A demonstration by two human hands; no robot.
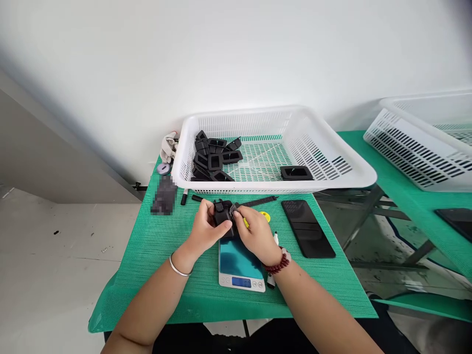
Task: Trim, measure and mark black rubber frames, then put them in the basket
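A small black plastic part (pixel 223 216) is held between my two hands, above the top edge of a digital scale (pixel 241 263) whose display reads about zero. My left hand (pixel 210 228) grips the part's left side, thumb across its front. At its right edge, my right hand (pixel 254 231) pinches it with thumb and fingers. Black frame-like parts (pixel 215 162) are heaped in the left of a white basket (pixel 275 185); a single one (pixel 296 172) lies at the basket's right. Behind my hands is a black strip (pixel 260 201), with a yellow object (pixel 265 216) partly hidden by my right hand.
A black phone (pixel 308 228) lies right of the scale on the green-covered table (pixel 147 265). Markers (pixel 184 197) lie near the basket and beside the scale. Left are a cloth (pixel 168 147) and a round lid (pixel 163 168). Another white basket (pixel 416 152) stands at far right.
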